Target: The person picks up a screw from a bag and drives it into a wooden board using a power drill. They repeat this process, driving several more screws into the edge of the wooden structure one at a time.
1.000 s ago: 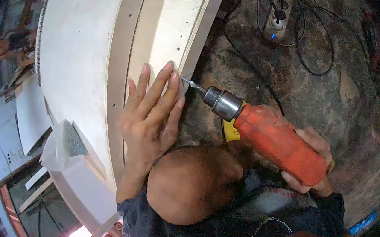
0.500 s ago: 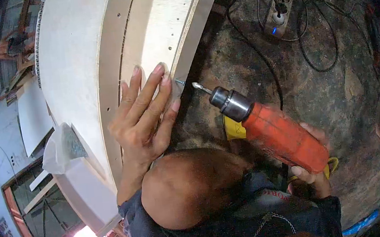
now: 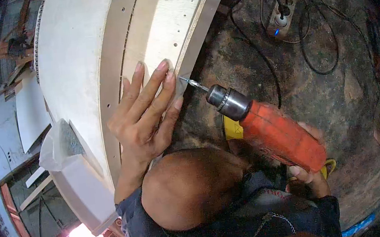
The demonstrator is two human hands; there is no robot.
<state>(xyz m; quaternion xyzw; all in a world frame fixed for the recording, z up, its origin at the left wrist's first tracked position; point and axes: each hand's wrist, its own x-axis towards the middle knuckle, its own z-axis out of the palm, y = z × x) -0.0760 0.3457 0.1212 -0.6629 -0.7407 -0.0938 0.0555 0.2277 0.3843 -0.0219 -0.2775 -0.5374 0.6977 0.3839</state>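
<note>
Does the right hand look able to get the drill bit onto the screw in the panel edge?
Likely yes: the right hand grips the orange drill, its bit sits at the screw, and the left hand lies flat beside it, not across it.

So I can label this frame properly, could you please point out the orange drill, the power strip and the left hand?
orange drill (image 3: 280,139): head view, middle of its orange body.
power strip (image 3: 277,25): head view, lower end of its casing, just above the blue light.
left hand (image 3: 141,119): head view, back of the hand.
</note>
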